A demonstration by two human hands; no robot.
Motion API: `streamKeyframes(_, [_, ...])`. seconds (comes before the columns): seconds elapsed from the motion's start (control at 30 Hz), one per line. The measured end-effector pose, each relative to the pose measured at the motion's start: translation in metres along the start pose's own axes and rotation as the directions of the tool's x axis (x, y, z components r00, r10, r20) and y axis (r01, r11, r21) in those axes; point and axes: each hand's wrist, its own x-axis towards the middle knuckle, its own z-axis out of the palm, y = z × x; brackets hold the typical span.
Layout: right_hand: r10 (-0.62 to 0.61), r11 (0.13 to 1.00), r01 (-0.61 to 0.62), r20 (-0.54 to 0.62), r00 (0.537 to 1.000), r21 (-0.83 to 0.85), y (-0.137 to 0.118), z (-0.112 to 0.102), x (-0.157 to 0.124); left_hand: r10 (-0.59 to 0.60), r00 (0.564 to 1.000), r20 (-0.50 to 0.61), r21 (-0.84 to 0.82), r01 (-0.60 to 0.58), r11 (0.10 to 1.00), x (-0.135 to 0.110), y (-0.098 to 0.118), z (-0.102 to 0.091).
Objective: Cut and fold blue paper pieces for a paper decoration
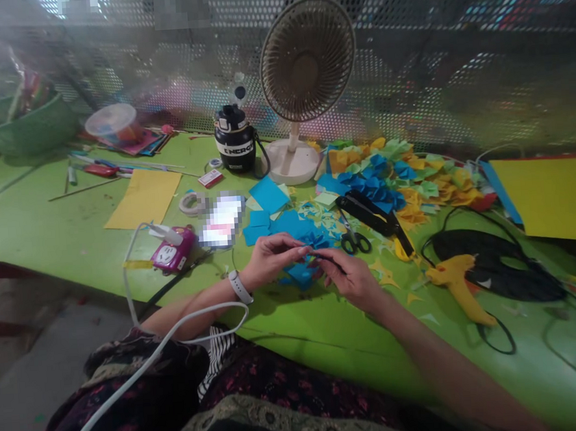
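Blue paper piece (301, 274) is held just above the near edge of the table (295, 325), pinched in the closed fingers of the left hand (271, 259). The right hand (353, 278) is curled beside it, gripping a thin dark stick (326, 259). Many folded pieces (387, 173) are heaped toward the far edge, while the flat blue squares (279, 224) appear not yet worked.

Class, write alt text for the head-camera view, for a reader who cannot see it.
A person's left hand pinches a blue paper piece while the right hand holds a thin dark stick beside it, over a green table. Scissors, a yellow glue gun, a heap of folded coloured papers and a fan are beyond.
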Motion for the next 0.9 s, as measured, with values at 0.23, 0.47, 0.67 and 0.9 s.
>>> streamKeyframes(0.23, [-0.177, 0.959, 0.125, -0.199, 0.964, -0.253, -0.001, 0.005, -0.001, 0.104, 0.994, -0.028, 0.108, -0.101, 0.989, 0.000, -0.002, -0.002])
streamKeyframes(0.47, [-0.312, 0.910, 0.249, -0.152, 0.938, -0.333, -0.002, 0.002, 0.002, 0.118, 0.993, -0.018, 0.163, -0.114, 0.980, 0.002, -0.003, -0.003])
streamKeyframes(0.67, [-0.244, 0.929, 0.192, -0.135, 0.960, -0.315, -0.003, 0.001, 0.000, 0.007, 1.000, -0.004, 0.076, -0.007, 0.997, 0.001, -0.001, -0.001])
streamKeyframes(0.9, [-0.177, 0.952, 0.140, -0.116, 0.977, -0.273, 0.002, 0.001, 0.001, -0.081, 0.992, -0.098, -0.021, 0.080, 0.997, 0.003, 0.007, 0.002])
